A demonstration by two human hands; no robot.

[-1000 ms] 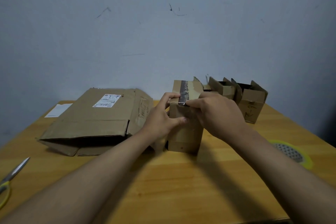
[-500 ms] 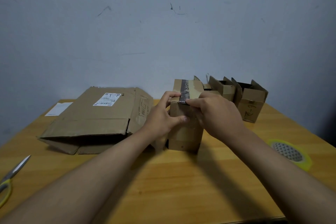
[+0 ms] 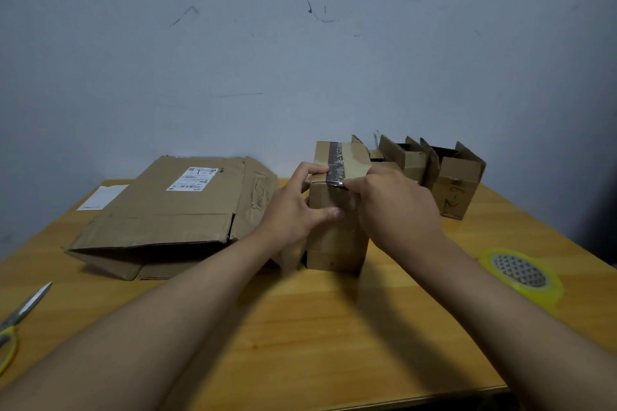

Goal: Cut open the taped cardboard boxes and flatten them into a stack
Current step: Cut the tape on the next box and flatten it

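wooden counter point(image 3: 334, 337) against a scuffed wall. one large flattened box point(image 3: 173, 210) lies left; opened boxes point(image 3: 454, 183) wait behind. the taped box point(image 3: 334, 230) stands centre, uncut: left hand point(image 3: 293, 210) grips it, right hand point(image 3: 397, 207) fingers pinch its dark tape point(image 3: 335, 165). scissors point(image 3: 20, 320) idle.

From my feed I see a wooden desk point(image 3: 317, 337) with a warm yellow-orange grain, its near edge cutting off at the lower right over dark shadow. Behind it stands a plain pale blue-grey wall point(image 3: 233, 43), scuffed with thin dark scratches and marks, most of them near the top. The light is dim and even, leaving soft shadows on the desk top. The wall darkens toward the right edge.
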